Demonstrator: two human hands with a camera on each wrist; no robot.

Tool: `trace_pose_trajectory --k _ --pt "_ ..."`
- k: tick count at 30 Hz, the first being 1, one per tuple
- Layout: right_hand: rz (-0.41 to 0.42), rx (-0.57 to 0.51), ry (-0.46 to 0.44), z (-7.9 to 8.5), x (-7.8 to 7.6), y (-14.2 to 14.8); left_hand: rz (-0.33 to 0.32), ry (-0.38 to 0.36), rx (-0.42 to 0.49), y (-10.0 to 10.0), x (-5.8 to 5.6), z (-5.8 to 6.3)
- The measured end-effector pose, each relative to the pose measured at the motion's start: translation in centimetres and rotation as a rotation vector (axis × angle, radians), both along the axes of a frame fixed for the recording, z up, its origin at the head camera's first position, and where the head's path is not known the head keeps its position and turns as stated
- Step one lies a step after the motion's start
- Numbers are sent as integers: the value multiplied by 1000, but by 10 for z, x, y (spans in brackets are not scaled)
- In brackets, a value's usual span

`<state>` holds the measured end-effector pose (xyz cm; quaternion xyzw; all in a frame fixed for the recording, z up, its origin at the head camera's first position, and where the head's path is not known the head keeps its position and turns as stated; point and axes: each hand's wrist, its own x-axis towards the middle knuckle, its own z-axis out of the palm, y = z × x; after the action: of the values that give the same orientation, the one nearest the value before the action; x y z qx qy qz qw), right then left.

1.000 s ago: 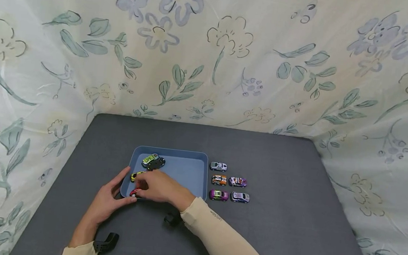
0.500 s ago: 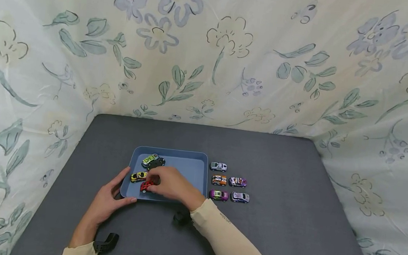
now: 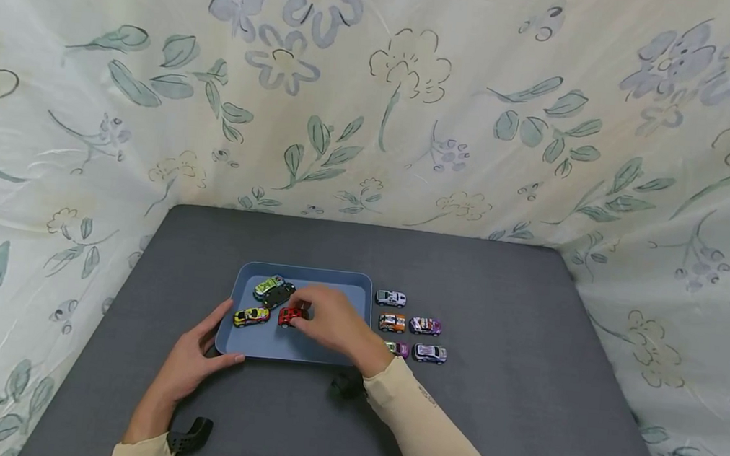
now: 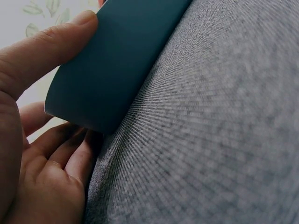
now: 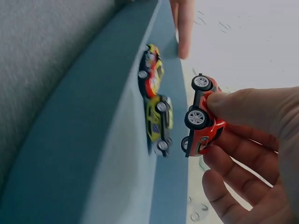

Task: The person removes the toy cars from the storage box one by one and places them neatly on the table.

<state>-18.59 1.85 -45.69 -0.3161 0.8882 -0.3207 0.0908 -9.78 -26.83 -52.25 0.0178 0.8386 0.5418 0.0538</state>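
Note:
My right hand pinches a red toy car between thumb and fingers, above the blue tray. In the right wrist view the car's wheels face left, and it is off the tray floor. The left hand grips the tray's near left corner, its thumb along the near wall and its fingers around the left side. Inside the tray lie a yellow toy car, a green toy car and a dark toy car, which touches the green one and looks tipped.
Right of the tray, several toy cars stand on the grey cloth: a white one, an orange one, two purple ones, and a silver-purple one. A floral curtain encloses the table at the back and sides.
My right hand has lifted the red car from the tray's near left corner and carried it right and away from me. The left hand has stayed on the corner.

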Motion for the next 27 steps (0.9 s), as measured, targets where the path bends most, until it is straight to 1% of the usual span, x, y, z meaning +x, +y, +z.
trace_pose_trajectory --k 5,9,13,20,27 --pt "-28 -4 26 5 -2 14 -3 2 9 0 0 -2" --pt "-51 18 73 4 -6 25 0 5 5 0 0 -2" --pt "-73 38 96 3 -10 38 0 10 -3 0 0 -2" --pt "-111 48 103 3 -16 61 -2 12 -20 0 -1 -1" --pt "-151 30 97 0 -21 82 0 11 -29 0 -1 -2"
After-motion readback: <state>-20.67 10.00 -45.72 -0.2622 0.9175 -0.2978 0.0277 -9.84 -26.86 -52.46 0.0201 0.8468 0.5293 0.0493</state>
